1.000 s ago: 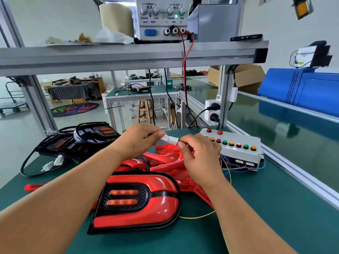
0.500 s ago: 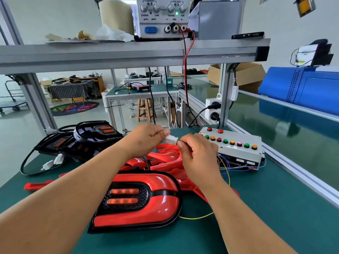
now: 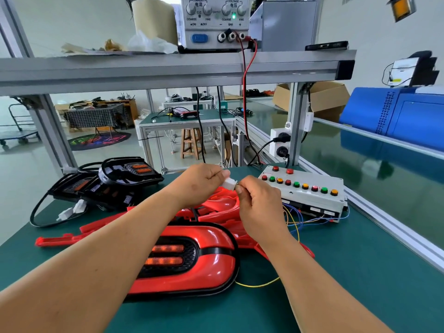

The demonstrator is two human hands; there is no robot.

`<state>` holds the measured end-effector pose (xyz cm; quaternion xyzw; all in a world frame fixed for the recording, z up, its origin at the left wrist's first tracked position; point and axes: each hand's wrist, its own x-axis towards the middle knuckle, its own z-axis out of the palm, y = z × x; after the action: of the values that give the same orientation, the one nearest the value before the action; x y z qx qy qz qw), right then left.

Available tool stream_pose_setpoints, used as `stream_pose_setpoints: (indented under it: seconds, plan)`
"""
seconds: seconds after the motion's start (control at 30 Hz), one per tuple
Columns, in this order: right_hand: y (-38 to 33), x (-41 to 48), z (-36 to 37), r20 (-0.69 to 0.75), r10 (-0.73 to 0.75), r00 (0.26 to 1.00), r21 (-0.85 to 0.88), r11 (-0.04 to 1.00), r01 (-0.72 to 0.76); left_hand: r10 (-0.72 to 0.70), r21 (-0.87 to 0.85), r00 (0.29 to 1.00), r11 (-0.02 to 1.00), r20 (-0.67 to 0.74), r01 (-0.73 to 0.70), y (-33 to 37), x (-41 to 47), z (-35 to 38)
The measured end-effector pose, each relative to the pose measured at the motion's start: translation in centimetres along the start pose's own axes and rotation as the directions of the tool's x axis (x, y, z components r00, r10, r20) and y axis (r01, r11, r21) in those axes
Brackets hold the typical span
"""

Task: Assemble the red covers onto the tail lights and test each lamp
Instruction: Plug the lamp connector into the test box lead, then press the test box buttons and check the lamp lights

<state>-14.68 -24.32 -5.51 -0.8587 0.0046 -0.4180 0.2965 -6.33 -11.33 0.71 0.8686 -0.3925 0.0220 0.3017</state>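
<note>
- Left hand (image 3: pixel 201 181) is being held above the green worktop (image 3: pixel 360 284), thumb and curled fingers pinching a small white plastic connector (image 3: pixel 230 183) by its left end
- Right hand (image 3: pixel 260 205) is meeting it from the right, fingertips closed on the connector's other end; both hands are clamped on the same part, knuckles nearly touching
- Connector is hanging in the air between the hands, clear of the worktop, just left of the grey test box with coloured round buttons (image 3: pixel 312 200)
- Thin blue, yellow and orange wires (image 3: pixel 300 219) are trailing from the near side of the test box towards the right wrist; where they end is hidden by the hand
- Glossy red-covered tail light with black rim (image 3: pixel 211 263) is lying flat on the worktop under both forearms, two orange lamp strips showing in its dark grille; cannot tell whether they are lit
- Loose red plastic covers (image 3: pixel 216 205) are lying in a heap directly behind it, beneath the hands
- Bare black tail lights with cables (image 3: pixel 134 174) are stacked at the far left of the worktop, well apart from the hands
- White bench power supply (image 3: pixel 213 22) is sitting on the aluminium shelf above, green indicator glowing, red lead (image 3: pixel 245 92) dropping from its terminals behind the shelf
</note>
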Motion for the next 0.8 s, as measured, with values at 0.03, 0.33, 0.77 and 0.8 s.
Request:
stream_pose_setpoints:
  seconds: [0.03, 0.33, 0.77, 0.8]
  plan:
    - [0.2, 0.0, 0.2, 0.022, 0.007, 1.000, -0.028, 1.000, -0.007, -0.010, 0.043, 1.000, 0.999, 0.019, 0.009, -0.1, -0.1, -0.1]
    - [2.0, 0.6, 0.7, 0.106, 0.334, 0.937, -0.567, 0.794, -0.219, -0.153, -0.100, 0.940, 0.987, -0.304, 0.128, -4.9, -9.5, -3.8]
    - [4.6, 4.6, -0.1, 0.488, 0.512, 0.706, -0.718, 0.696, -0.009, -0.208, 0.103, 0.932, 0.977, 0.298, 0.186, -9.2, -16.7, -3.3]
    - [4.7, 4.6, 0.0, 0.490, 0.520, 0.700, -0.725, 0.689, -0.005, -0.199, 0.094, 0.935, 0.979, 0.294, 0.179, -9.4, -16.7, -3.3]
